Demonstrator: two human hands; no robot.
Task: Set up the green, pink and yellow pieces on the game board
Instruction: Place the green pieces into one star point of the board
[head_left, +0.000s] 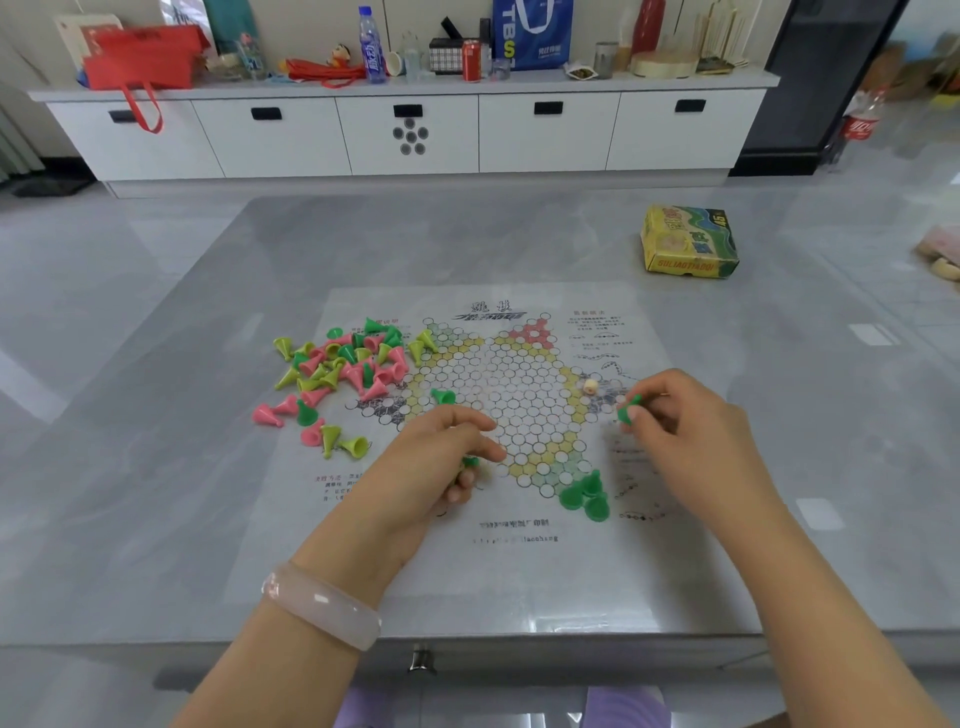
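A paper game board (498, 410) printed with a star of circles lies flat on the grey table. A loose heap of green, pink and yellow cone pieces (343, 364) covers its left edge. Several green pieces (586, 494) stand clustered on the star's near point. One green piece (443, 396) lies on the board just beyond my left hand. My left hand (441, 457) is curled around green pieces, one peeking out at the fingers. My right hand (685, 426) pinches a single green piece (629, 409) over the board's right side.
A small pale die (590, 386) sits on the board near my right hand. A yellow and green game box (688, 241) stands at the table's far right. A white cabinet (410, 132) with cluttered top runs along the back wall.
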